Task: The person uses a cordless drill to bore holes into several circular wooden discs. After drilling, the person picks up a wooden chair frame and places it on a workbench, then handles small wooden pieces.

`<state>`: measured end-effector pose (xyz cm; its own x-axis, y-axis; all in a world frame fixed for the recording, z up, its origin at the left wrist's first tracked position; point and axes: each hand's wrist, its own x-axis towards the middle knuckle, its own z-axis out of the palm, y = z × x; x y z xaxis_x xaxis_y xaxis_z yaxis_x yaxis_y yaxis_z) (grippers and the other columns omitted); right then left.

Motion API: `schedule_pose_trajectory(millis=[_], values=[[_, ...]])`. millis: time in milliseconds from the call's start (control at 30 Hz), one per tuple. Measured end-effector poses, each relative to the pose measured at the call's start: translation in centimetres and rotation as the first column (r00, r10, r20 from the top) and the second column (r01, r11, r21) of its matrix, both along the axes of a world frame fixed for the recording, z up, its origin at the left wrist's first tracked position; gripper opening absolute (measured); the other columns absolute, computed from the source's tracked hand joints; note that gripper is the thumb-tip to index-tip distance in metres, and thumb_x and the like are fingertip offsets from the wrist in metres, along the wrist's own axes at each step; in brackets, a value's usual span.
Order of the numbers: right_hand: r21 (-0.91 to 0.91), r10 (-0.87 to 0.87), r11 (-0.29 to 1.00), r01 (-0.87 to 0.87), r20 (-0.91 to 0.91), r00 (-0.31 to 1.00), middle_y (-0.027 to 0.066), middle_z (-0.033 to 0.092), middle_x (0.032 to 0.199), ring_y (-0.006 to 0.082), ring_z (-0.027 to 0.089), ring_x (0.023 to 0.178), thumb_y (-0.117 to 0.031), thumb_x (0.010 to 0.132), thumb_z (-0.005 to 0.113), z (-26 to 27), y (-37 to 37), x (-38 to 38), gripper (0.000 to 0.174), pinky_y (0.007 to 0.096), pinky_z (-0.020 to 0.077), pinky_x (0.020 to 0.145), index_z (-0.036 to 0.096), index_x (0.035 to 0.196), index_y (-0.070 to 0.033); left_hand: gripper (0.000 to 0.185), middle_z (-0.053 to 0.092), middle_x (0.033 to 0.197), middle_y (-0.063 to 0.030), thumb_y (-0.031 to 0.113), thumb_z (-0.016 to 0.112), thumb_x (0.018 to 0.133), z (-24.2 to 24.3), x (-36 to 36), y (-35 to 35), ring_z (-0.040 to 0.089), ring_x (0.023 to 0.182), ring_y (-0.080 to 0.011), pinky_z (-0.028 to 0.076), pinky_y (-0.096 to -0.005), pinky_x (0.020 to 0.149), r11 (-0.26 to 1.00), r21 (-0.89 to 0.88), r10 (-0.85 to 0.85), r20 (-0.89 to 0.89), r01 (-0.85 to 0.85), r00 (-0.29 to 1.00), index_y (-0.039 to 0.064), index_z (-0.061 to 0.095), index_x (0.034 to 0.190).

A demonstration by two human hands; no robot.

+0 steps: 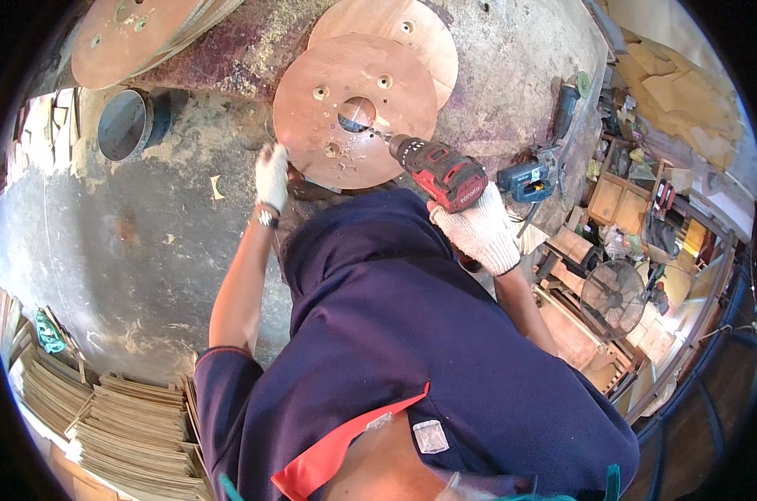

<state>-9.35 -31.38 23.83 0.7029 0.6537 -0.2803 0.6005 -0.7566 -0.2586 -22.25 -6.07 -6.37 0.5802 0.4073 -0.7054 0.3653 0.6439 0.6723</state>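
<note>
My right hand (478, 235), in a white knit glove, grips a red and black cordless drill (441, 169). The drill points left and away from me, its bit at the surface of a round plywood disc (297, 119) just beside the large centre hole. Several smaller holes ring that opening, with wood shavings scattered around them. At the disc's near left rim is my gloved left hand (273, 175), fingers curled against the edge; its fingertips are partly hidden. Beneath and beyond this disc lies a second plywood disc (441, 56), partly covered.
A stack of discs (134, 44) lies at the far left, near a short metal cylinder (123, 125). To the right are a blue jigsaw (525, 181) and an angle grinder (566, 109). Beyond them stands a fan (613, 299). Thin wooden sheets (137, 432) are piled at lower left.
</note>
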Motion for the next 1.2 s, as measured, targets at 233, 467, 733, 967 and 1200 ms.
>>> schedule_pose_trajectory(millis=[233, 467, 733, 967, 1200], values=[[-0.057, -0.047, 0.998, 0.038, -0.153, 0.987, 0.0162, 0.068, 0.084, 0.0365, 0.067, 0.081, -0.036, 0.084, 0.066, 1.2, 1.2, -0.2, 0.028, 0.0480, 0.0531, 0.075, 0.068, 0.091, -0.009, 0.039, 0.049, 0.067, 0.0067, 0.043, 0.074, 0.094, 5.0, 6.6, 1.1, 0.040, 0.054, -0.0047, 0.033, -0.0264, 0.048, 0.941, 0.331, -0.038, -0.090, 0.066, 0.995, 0.005, 0.066, 0.096], [-0.163, -0.090, 0.985, 0.054, -0.220, 0.971, 0.0179, 0.069, 0.083, 0.0375, 0.069, 0.082, -0.037, 0.082, 0.067, -0.6, 0.7, -1.0, 0.031, 0.0480, 0.0543, 0.074, 0.069, 0.093, -0.009, 0.044, 0.056, 0.079, 0.0066, 0.046, 0.074, 0.094, 2.8, 0.1, -4.8, 0.040, 0.060, -0.0039, 0.032, -0.0240, 0.051, 0.991, -0.086, 0.096, -0.049, -0.100, 0.994, 0.004, 0.070, 0.109], [-0.206, -0.112, 0.977, 0.051, -0.295, 0.949, 0.0191, 0.071, 0.087, 0.0392, 0.069, 0.084, -0.036, 0.077, 0.072, -2.0, 0.3, -1.1, 0.035, 0.0474, 0.0552, 0.075, 0.071, 0.096, -0.007, 0.039, 0.058, 0.078, 0.0062, 0.042, 0.075, 0.095, 4.1, 1.1, -5.0, 0.046, 0.062, -0.0029, 0.036, -0.0229, 0.054, 0.997, 0.057, 0.063, -0.065, -0.060, 0.996, 0.005, 0.071, 0.106], [-0.203, -0.126, 0.977, 0.061, -0.326, 0.937, 0.0203, 0.072, 0.090, 0.0406, 0.069, 0.088, -0.036, 0.076, 0.074, -2.2, 0.1, -1.1, 0.037, 0.0481, 0.0550, 0.077, 0.071, 0.099, -0.007, 0.041, 0.057, 0.074, 0.0064, 0.045, 0.074, 0.095, 4.6, 0.2, -5.5, 0.044, 0.059, -0.0037, 0.035, -0.0237, 0.052, 0.997, 0.039, 0.071, -0.079, -0.068, 0.994, 0.005, 0.072, 0.100], [-0.235, -0.138, 0.970, 0.063, -0.318, 0.938, 0.0214, 0.071, 0.091, 0.0409, 0.069, 0.089, -0.035, 0.076, 0.074, -2.5, 0.4, -1.2, 0.037, 0.0482, 0.0549, 0.078, 0.072, 0.099, -0.006, 0.043, 0.059, 0.075, 0.0057, 0.045, 0.074, 0.095, 5.5, 0.4, -5.3, 0.045, 0.060, -0.0039, 0.036, -0.0241, 0.053, 0.996, 0.082, 0.035, -0.130, -0.024, 0.991, 0.002, 0.072, 0.102]])
